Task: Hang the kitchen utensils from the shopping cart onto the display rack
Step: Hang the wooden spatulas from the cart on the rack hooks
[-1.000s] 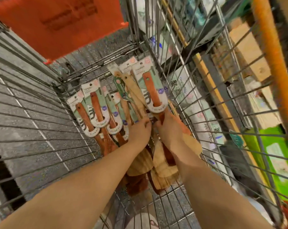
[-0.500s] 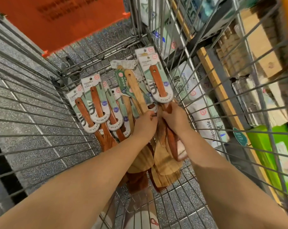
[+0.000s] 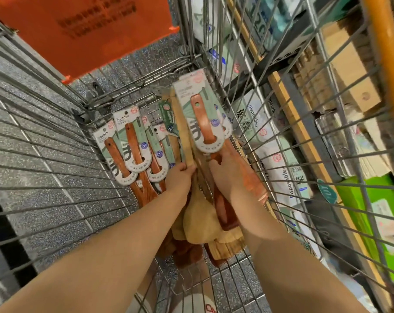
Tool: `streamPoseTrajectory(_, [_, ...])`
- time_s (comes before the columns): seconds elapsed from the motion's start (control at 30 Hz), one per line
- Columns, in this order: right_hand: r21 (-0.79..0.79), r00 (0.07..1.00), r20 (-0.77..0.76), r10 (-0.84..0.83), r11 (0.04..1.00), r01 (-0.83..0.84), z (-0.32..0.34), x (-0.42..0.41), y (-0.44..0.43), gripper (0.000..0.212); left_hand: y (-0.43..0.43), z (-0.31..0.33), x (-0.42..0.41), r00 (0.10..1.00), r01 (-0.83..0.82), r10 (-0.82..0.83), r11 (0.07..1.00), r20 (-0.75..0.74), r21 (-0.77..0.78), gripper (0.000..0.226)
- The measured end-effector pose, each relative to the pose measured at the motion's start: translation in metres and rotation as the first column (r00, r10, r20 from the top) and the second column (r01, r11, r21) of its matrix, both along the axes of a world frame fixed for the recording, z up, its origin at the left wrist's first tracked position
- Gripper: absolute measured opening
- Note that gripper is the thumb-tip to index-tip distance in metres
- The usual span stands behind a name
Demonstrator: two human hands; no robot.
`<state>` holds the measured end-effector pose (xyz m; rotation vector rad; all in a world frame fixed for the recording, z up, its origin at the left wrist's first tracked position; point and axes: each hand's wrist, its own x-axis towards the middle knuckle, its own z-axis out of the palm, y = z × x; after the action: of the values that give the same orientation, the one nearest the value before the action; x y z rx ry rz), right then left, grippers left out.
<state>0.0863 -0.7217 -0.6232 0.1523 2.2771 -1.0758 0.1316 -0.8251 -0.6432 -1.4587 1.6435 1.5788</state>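
Rising since a second before, the reddish-brown wooden spatula on its pale green card (image 3: pixel 202 119) was gripped tight by the right hand (image 3: pixel 227 177), left hand (image 3: pixel 180 178) wrapped round a pale wooden spatula handle (image 3: pixel 187 143) just left. Both remained inside the grey wire shopping cart (image 3: pixel 128 97); hanging hadn't started.

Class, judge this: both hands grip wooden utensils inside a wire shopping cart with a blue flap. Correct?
No: the head view shows an orange flap, not blue. The left hand and right hand do grip wooden utensils inside the wire shopping cart.
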Motion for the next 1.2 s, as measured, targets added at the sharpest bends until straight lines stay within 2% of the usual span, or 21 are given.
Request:
streamPoseTrajectory(0.07, [0.107, 0.999, -0.013, -0.047, 0.993, 0.048, -0.008, -0.005, 0.004, 0.038, -0.003, -0.002, 0.002, 0.995, 0.101, -0.101, 0.992, 0.002, -0.082, 0.013])
streamPoseTrajectory(0.2, [0.356, 0.994, -0.063, 0.087, 0.933, -0.059, -0.022, -0.016, 0.012, 0.041, -0.006, -0.003, 0.003, 0.968, 0.249, -0.252, 0.949, 0.008, -0.196, 0.019])
streamPoseTrajectory(0.3, [0.424, 0.992, -0.042, 0.119, 0.901, -0.09, -0.029, -0.02, 0.014, 0.051, -0.005, -0.004, 0.002, 0.968, 0.235, -0.25, 0.938, -0.027, -0.254, 0.032])
streamPoseTrajectory(0.43, [0.552, 0.976, -0.02, 0.217, 0.816, -0.17, -0.033, -0.024, 0.013, 0.058, -0.005, -0.002, -0.002, 0.972, 0.162, -0.213, 0.915, -0.102, -0.37, 0.028])
streamPoseTrajectory(0.57, [0.603, 0.982, 0.046, 0.185, 0.779, -0.175, -0.029, -0.024, 0.009, 0.054, -0.004, 0.001, -0.005, 0.953, 0.149, -0.249, 0.881, -0.172, -0.449, 0.025])
streamPoseTrajectory(0.73, [0.497, 0.983, 0.165, 0.084, 0.854, -0.156, -0.024, -0.026, 0.014, 0.039, 0.003, 0.009, -0.008, 0.934, 0.183, -0.296, 0.876, -0.199, -0.446, 0.02])
streamPoseTrajectory(0.9, [0.473, 0.989, 0.142, 0.044, 0.874, -0.107, -0.008, -0.028, 0.019, 0.041, 0.008, 0.019, -0.007, 0.939, 0.215, -0.288, 0.918, -0.187, -0.333, 0.016])
streamPoseTrajectory(1.03, [0.295, 0.996, 0.086, 0.028, 0.954, -0.052, 0.016, -0.026, 0.014, 0.035, 0.015, 0.029, -0.015, 0.932, 0.315, -0.328, 0.943, -0.152, -0.107, 0.028])
streamPoseTrajectory(1.1, [0.2, 0.996, 0.092, -0.019, 0.98, 0.0, 0.03, -0.027, 0.009, 0.026, 0.02, 0.04, -0.02, 0.963, 0.233, -0.22, 0.97, -0.157, 0.063, 0.03])
streamPoseTrajectory(1.2, [0.063, 0.987, 0.12, -0.108, 0.993, 0.101, 0.052, -0.031, 0.0, 0.012, 0.019, 0.07, -0.031, 0.988, -0.026, 0.07, 0.954, -0.139, 0.298, 0.03])
